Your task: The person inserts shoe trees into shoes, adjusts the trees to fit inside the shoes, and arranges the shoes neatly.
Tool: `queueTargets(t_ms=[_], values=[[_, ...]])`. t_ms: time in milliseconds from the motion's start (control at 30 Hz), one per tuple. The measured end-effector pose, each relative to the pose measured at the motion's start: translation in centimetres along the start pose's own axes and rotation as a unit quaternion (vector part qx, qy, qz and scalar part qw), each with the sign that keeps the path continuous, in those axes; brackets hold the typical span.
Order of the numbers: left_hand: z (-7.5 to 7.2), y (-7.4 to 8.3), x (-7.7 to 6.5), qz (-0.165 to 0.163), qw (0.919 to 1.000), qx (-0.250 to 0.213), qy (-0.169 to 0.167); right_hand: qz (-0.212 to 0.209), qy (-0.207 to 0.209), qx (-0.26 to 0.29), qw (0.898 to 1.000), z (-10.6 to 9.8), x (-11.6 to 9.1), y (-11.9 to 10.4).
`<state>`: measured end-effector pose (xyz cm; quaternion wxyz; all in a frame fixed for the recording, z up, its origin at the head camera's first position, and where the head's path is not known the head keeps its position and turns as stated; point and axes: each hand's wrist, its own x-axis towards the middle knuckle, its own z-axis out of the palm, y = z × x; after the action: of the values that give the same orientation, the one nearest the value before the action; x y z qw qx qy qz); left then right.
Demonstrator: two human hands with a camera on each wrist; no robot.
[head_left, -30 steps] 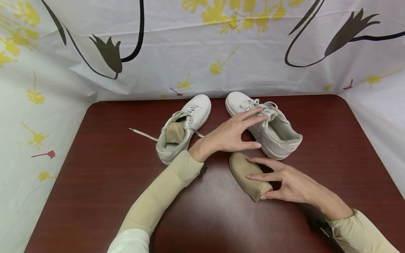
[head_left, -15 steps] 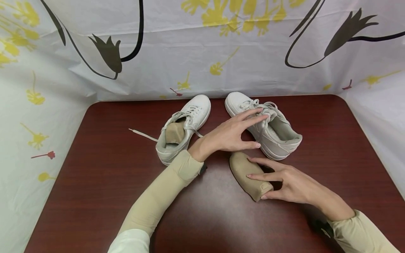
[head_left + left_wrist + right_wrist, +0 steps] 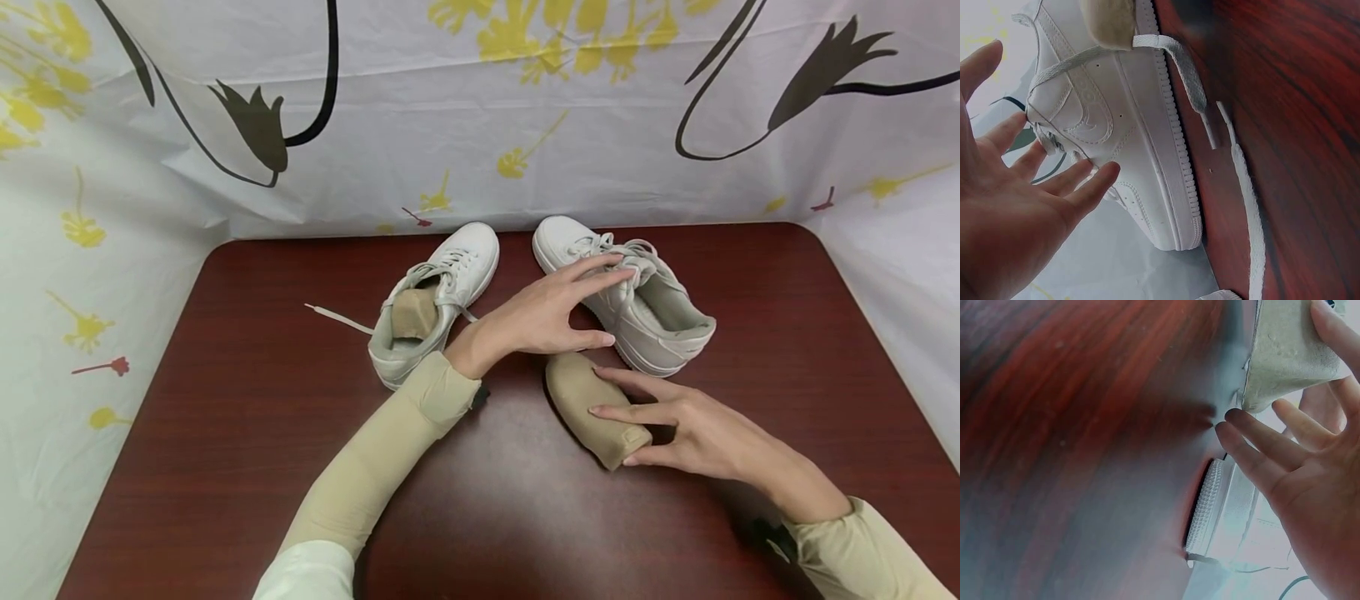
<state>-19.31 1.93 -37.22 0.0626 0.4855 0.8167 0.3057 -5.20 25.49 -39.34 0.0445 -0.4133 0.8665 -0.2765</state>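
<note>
My right hand [image 3: 697, 433] pinches the squared end of a beige, rounded shoe insert [image 3: 588, 408], thumb below and fingers along its upper side. In the right wrist view the insert [image 3: 1285, 353] shows between the thumb and fingers. The left hand [image 3: 543, 317] has its fingers spread and fairly straight over the laces of the right-hand white sneaker [image 3: 671, 346]. Seen from the left wrist, its fingertips lie against the lace side of the sneaker [image 3: 1097, 106]. That sneaker's opening is visible and holds no insert. Part of the insert [image 3: 1110, 25] shows at the top there.
A second white sneaker [image 3: 474, 250] stands to the left, with a beige insert [image 3: 414, 315] inside its opening. One of its laces [image 3: 341, 318] trails over the dark red table [image 3: 247, 400]. A patterned white cloth [image 3: 420, 100] hangs behind the table.
The insert has shifted slightly away from me, toward the right-hand sneaker, and turned a little. My right hand has moved slightly right with it; the left hand has barely moved.
</note>
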Motion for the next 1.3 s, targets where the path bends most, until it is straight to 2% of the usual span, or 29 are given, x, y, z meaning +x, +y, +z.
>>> queueTargets(t_ms=[367, 600, 967, 1167, 1300], values=[[-0.1, 0.0, 0.0, -0.004, 1.0, 0.001, 0.0, 0.031, -0.017, 0.024, 0.999, -0.1, -0.2, -0.3], [0.1, -0.3, 0.1, 0.008, 0.9998, -0.017, 0.012, 0.028, -0.003, 0.037, 0.999, 0.1, -0.4, -0.4], [-0.1, -0.4, 0.1, 0.002, 0.9991, -0.041, 0.005, 0.018, 0.019, 0.077, 0.997, -0.8, -0.2, -1.0], [-0.2, -0.5, 0.2, -0.004, 0.999, -0.045, -0.002, -0.006, 0.04, 0.082, 0.996, -0.9, -0.2, -1.0], [-0.3, -0.6, 0.3, -0.01, 0.999, -0.042, -0.01, -0.005, 0.042, 0.083, 0.996, -1.3, -0.2, -1.1]])
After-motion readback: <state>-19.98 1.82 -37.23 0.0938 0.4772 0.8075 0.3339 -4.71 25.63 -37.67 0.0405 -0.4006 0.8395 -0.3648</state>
